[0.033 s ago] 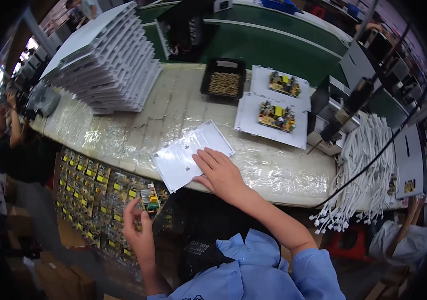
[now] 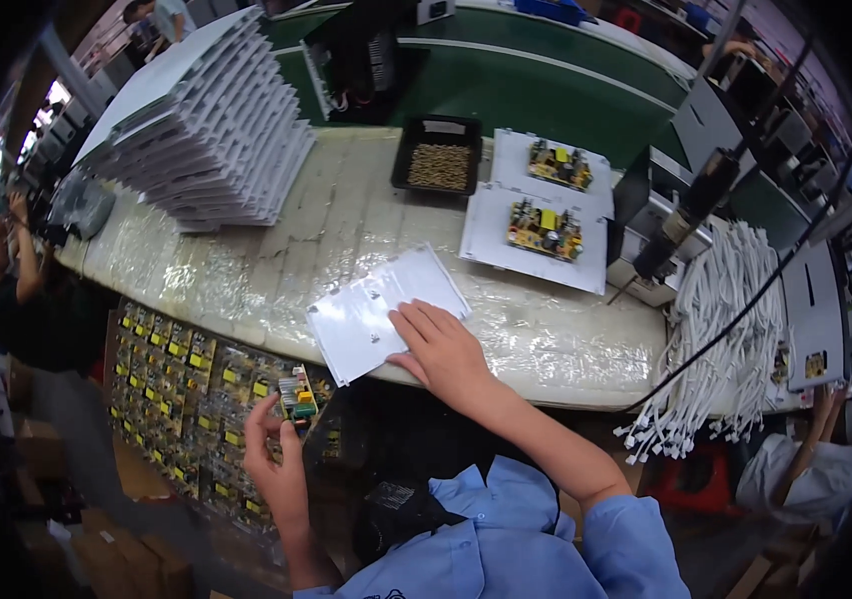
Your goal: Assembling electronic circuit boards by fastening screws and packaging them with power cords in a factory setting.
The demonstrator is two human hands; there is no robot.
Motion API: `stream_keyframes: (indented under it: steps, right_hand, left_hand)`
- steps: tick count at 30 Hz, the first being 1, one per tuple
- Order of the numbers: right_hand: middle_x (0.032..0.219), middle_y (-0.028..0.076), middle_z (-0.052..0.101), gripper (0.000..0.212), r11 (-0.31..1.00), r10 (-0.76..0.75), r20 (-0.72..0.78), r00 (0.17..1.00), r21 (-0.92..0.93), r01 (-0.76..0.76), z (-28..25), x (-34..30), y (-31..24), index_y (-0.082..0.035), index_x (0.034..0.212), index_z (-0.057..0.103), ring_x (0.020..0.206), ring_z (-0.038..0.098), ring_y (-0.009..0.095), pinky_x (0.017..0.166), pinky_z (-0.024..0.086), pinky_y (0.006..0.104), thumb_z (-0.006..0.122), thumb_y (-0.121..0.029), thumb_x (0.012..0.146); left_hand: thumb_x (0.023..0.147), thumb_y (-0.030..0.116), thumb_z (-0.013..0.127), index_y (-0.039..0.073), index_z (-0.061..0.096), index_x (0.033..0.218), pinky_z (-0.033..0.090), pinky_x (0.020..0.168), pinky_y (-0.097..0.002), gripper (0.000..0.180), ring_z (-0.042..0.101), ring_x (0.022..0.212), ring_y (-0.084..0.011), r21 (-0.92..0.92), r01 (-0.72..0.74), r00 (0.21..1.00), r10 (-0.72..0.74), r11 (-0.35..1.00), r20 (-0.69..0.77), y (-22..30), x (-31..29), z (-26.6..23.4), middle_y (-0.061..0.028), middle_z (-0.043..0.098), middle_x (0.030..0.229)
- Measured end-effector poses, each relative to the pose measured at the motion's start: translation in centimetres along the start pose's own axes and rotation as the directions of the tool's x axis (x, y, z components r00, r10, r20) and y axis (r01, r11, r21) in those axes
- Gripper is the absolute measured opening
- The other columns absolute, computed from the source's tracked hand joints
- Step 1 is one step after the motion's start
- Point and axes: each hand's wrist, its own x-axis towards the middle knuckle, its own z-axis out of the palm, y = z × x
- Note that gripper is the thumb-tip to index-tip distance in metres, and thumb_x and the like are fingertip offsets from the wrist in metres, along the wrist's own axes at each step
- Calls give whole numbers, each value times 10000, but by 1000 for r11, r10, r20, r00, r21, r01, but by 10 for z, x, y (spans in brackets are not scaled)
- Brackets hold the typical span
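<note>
My left hand (image 2: 276, 464) pinches a small circuit board (image 2: 300, 395) by its edge, with green, yellow and silver parts on it. It hangs above a tray of circuit boards (image 2: 174, 399) beside the bench. My right hand (image 2: 438, 344) lies flat, fingers stretched out, on a white metal panel (image 2: 346, 324) at the bench's front edge. The panel sits askew and has small fittings near its middle. Farther right, two white panels (image 2: 481, 250) each carry a circuit board (image 2: 544, 230) with yellow and black parts.
A tall stack of white panels (image 2: 196, 130) stands at the back left. Behind the bench (image 2: 346, 200) runs a green conveyor (image 2: 546, 75). A black bin (image 2: 436, 155) holds screws. A power screwdriver (image 2: 690, 210) hangs near a bundle of white cables (image 2: 720, 334). Another person (image 2: 21, 270) is at far left.
The view has shifted very slightly, so the bench things appear a little farther left. My hands, the circuit board and the panel hold the same positions.
</note>
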Motion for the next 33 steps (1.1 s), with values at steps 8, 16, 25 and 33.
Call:
stream_keyframes:
  steps: [8,16,25,33]
  right_hand:
    - [1150,158,598,490,917,345,-189,920,-141,-373,-72,-91,-2,-4,1159,604,1057,587,335,888,487,405,793,-217,760]
    - [1110,163,631,340,850,522,-347,779,143,-506,-108,-127,4,-6,1157,619,1017,614,326,877,499,385,706,-13,828]
    - [1084,140,649,334,882,462,-309,831,67,-466,-115,-125,15,-32,1162,639,965,616,310,842,493,377,692,-6,834]
    - [1018,134,643,286,862,501,-298,813,84,-501,-106,-119,23,-40,1118,659,941,618,305,816,496,381,670,13,837]
  left_hand:
    - [873,-51,546,-6,601,1200,457,762,-264,334,529,804,-95,5,-188,960,183,982,211,43,11,57,-18,562,857]
    - [798,-11,633,-13,553,1212,442,758,-419,422,542,809,-320,-105,-725,568,678,680,467,87,7,166,-150,558,859]
    - [827,40,685,10,513,1297,438,772,-404,502,542,842,-309,-59,-777,475,646,626,598,78,-8,198,-138,573,900]
    - [775,149,778,71,386,1445,324,1131,-422,781,391,1352,-375,-152,-676,454,570,721,685,52,40,183,-174,453,1421]
